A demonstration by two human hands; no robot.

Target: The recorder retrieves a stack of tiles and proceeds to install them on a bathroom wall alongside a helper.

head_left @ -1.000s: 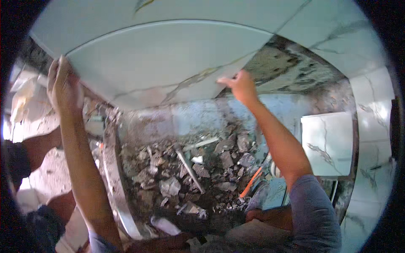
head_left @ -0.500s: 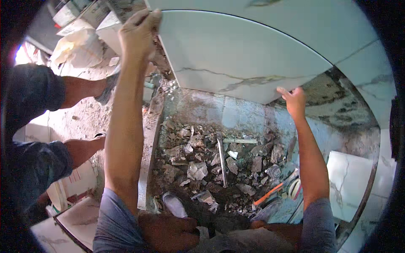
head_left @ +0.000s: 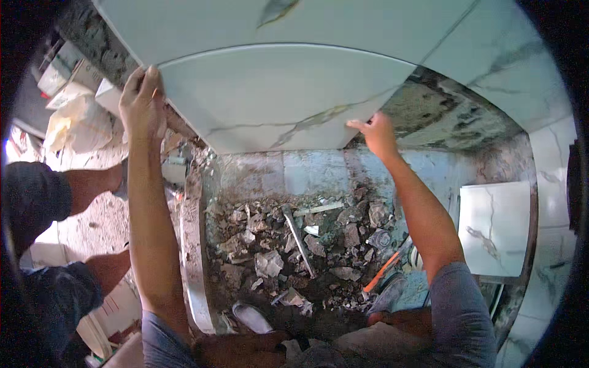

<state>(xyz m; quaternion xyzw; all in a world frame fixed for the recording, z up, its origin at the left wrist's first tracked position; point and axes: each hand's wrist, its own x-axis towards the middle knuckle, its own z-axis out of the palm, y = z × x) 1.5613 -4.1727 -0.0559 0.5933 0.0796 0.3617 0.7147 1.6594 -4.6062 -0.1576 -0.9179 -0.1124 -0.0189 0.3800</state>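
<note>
A large white wall tile with brown-grey veining is held against the wall, directly below a row of similar tiles. My left hand is closed on its upper left edge, near the joint with the tile above. At the lower right edge, my right hand grips the tile, with a finger or thumb lying on the face and the rest partly hidden. A thin line separates the held tile's top edge from the tile above. Right of the held tile shows a bare wall patch with dark mortar smears.
Broken rubble covers the floor below, with a hammer and an orange-handled tool on it. A loose white tile leans at right. Another person's legs are at left, near a white sack.
The view has swung, shifting the scene leftward. Both hands keep hold of the tile; its upper left corner now shows close under the tile above.
</note>
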